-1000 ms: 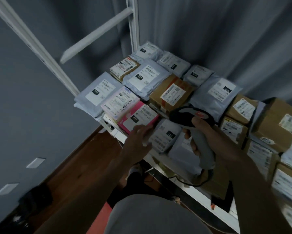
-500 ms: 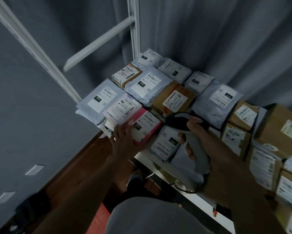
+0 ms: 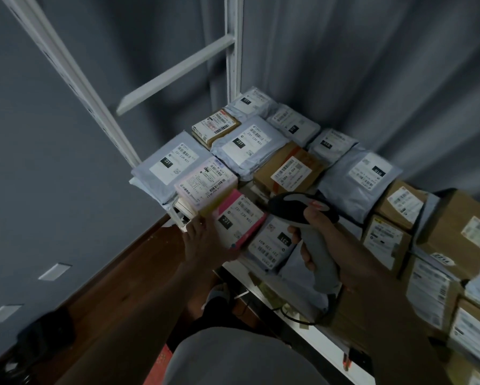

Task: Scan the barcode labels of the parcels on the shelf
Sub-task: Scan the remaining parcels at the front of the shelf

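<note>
- Since a second ago the left hand (image 3: 205,240) has slid from the grey "231" mailer (image 3: 272,243) leftward to the front corner of the shelf (image 3: 311,333), and the scanner (image 3: 302,209) has edged left with it.
- Hidden or unclear: the left fingertips disappear under the pink parcel (image 3: 238,218) and the pale boxed parcel (image 3: 205,182) beside it, so I cannot tell whether they curl round an edge or merely press against it. Parcels at the far right are cut off by the frame and blurred; their label print is unreadable.
- Left arm reaches forward and up from the lower left, palm facing away, fingers extended against the front edges of those two parcels.
- Right hand (image 3: 341,245) grips the grey scanner handle, fingers wrapped round it, thumb lying on top of the dark head; a cable (image 3: 297,315) trails from the handle's base.
- Scanner head sits over the front row, near the brown box (image 3: 288,169) and just right of the pink parcel.
</note>
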